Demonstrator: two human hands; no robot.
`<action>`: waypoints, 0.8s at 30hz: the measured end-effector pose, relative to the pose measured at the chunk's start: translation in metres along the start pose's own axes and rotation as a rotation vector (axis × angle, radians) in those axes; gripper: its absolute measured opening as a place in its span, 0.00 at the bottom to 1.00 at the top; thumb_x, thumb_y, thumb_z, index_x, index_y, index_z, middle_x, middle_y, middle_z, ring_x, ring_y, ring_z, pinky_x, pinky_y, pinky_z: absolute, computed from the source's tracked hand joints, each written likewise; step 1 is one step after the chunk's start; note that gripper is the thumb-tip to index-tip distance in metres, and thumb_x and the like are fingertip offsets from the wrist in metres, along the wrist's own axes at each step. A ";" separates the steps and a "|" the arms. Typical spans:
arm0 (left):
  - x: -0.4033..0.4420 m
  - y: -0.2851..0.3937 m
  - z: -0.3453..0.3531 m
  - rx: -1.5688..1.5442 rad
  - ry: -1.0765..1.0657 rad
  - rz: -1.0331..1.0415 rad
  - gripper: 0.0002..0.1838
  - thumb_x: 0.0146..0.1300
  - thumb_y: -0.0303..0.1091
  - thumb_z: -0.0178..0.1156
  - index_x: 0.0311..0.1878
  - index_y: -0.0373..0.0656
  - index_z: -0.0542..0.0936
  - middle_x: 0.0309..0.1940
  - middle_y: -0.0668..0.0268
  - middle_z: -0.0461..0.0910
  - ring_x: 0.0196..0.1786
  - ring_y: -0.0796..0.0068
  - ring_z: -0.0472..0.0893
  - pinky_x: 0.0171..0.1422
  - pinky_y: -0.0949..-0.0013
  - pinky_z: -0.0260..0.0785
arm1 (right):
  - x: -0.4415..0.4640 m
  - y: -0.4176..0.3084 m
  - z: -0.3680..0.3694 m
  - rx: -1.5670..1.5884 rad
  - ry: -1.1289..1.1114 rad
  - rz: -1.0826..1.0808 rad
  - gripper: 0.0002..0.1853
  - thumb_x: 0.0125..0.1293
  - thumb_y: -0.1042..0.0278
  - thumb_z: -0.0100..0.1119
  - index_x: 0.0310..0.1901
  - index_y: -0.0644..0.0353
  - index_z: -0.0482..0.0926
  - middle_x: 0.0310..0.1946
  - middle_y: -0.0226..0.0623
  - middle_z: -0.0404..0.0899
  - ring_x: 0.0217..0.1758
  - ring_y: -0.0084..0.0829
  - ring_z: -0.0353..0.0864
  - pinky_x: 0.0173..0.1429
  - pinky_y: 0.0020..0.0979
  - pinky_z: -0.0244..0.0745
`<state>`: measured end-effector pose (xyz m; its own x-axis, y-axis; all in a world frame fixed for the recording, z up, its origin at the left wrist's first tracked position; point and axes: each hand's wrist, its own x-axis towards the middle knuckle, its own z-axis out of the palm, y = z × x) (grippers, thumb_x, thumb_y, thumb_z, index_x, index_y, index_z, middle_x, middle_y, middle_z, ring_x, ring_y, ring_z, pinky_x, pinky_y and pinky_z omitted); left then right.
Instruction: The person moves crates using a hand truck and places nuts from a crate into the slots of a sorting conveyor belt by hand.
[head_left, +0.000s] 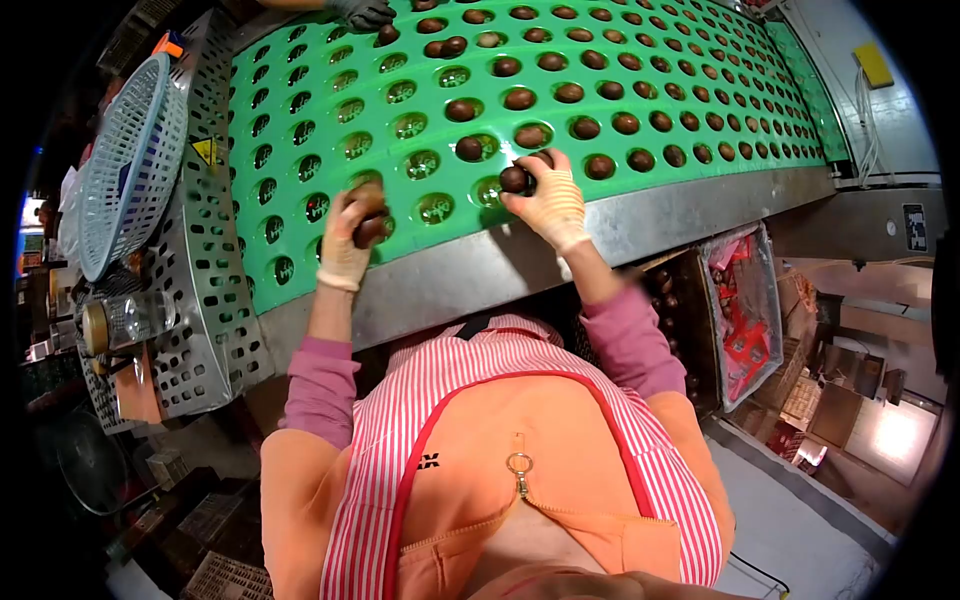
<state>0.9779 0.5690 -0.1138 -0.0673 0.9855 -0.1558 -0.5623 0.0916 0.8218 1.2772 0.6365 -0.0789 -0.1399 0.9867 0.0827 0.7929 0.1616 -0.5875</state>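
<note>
A green belt (392, 205) with rows of oval pockets slopes away in front of me. My left hand (346, 232), in a cream glove, is closed around dark brown eggs (370, 233) over the near left pockets; motion blurs it slightly. My right hand (553, 203), gloved alike, has its fingers curled on another dark brown egg (514, 180) at the edge of a near-row pocket. One more egg shows partly under its fingertips. To its right, the pockets hold single brown eggs (599, 167). Around my left hand, several pockets show only their clear lining.
A metal rail (440, 284) runs along the belt's near edge. At left stand a perforated metal guard (212, 300), a pale blue basket (128, 165) and a clear jar (135, 322). A crate with red packets (745, 335) sits at right. Another person's dark-gloved hand (363, 12) works at the far side.
</note>
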 end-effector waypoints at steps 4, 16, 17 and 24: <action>0.063 -0.043 0.033 0.181 -0.097 -0.144 0.23 0.60 0.45 0.64 0.53 0.42 0.75 0.44 0.64 0.79 0.38 0.74 0.78 0.39 0.70 0.74 | 0.040 0.011 0.024 -0.264 -0.294 0.039 0.27 0.48 0.60 0.70 0.54 0.44 0.80 0.66 0.52 0.60 0.58 0.52 0.76 0.60 0.44 0.75; 0.202 -0.007 0.059 1.825 -0.301 0.102 0.26 0.55 0.45 0.68 0.54 0.44 0.74 0.57 0.54 0.70 0.54 0.50 0.78 0.56 0.52 0.73 | 0.208 -0.023 0.028 -0.504 -0.246 -0.068 0.27 0.53 0.68 0.63 0.58 0.41 0.79 0.67 0.43 0.64 0.60 0.46 0.76 0.61 0.42 0.74; 0.212 -0.009 0.060 1.846 -0.346 -0.006 0.27 0.55 0.46 0.69 0.54 0.44 0.74 0.57 0.54 0.69 0.53 0.50 0.77 0.56 0.52 0.73 | 0.221 -0.020 0.036 -0.496 -0.350 -0.083 0.28 0.53 0.67 0.63 0.60 0.41 0.78 0.66 0.42 0.67 0.60 0.45 0.75 0.62 0.42 0.74; 0.264 -0.034 0.031 1.222 -0.093 0.545 0.19 0.65 0.45 0.61 0.54 0.44 0.76 0.46 0.47 0.76 0.52 0.50 0.77 0.59 0.53 0.70 | 0.278 0.000 0.043 -0.409 0.001 -0.107 0.26 0.60 0.62 0.60 0.62 0.42 0.74 0.65 0.41 0.69 0.61 0.46 0.75 0.60 0.45 0.74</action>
<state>1.0051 0.8301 -0.1661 0.0377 0.9386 0.3431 0.6129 -0.2929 0.7339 1.2130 0.9097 -0.0908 -0.2343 0.9639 0.1265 0.9439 0.2567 -0.2076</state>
